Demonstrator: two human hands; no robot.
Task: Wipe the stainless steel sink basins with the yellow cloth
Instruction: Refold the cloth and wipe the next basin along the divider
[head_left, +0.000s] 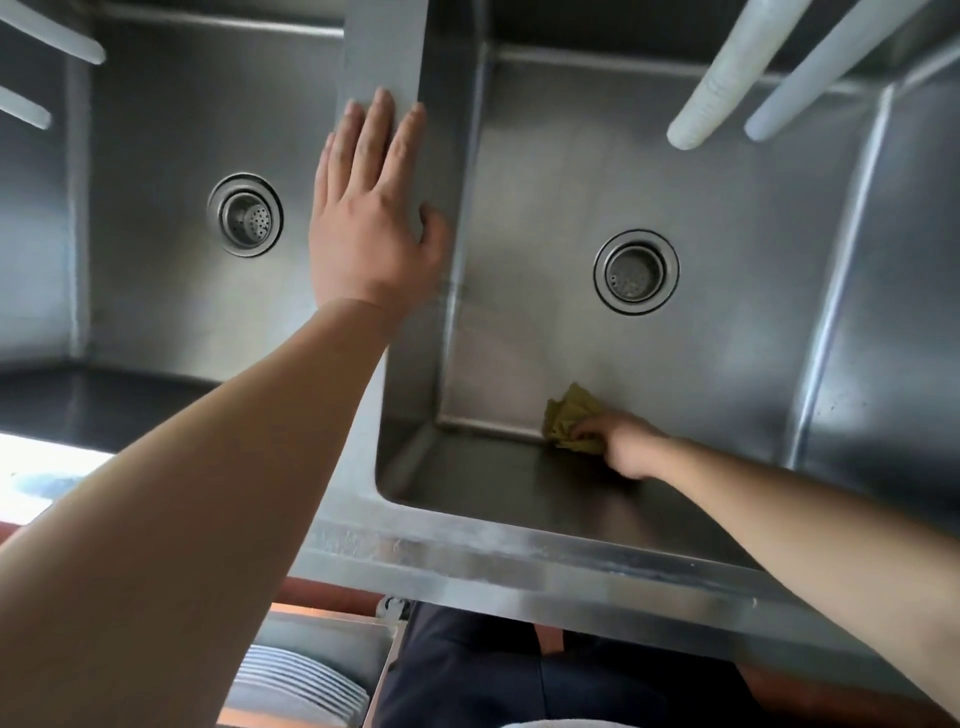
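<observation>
Now the right hand (626, 447) grips the yellow cloth (569, 418) in the right basin's (727, 218) near corner; left hand (371, 208) flat, released, braces the divider (384, 47). Press firmly along that seam.

No text, label, brand, number or sign can be read anywhere in the view. The steel sink (519, 551) shows only bare metal with smears and glare along its front rim, and the 2 drain strainers carry no legible marking.
</observation>
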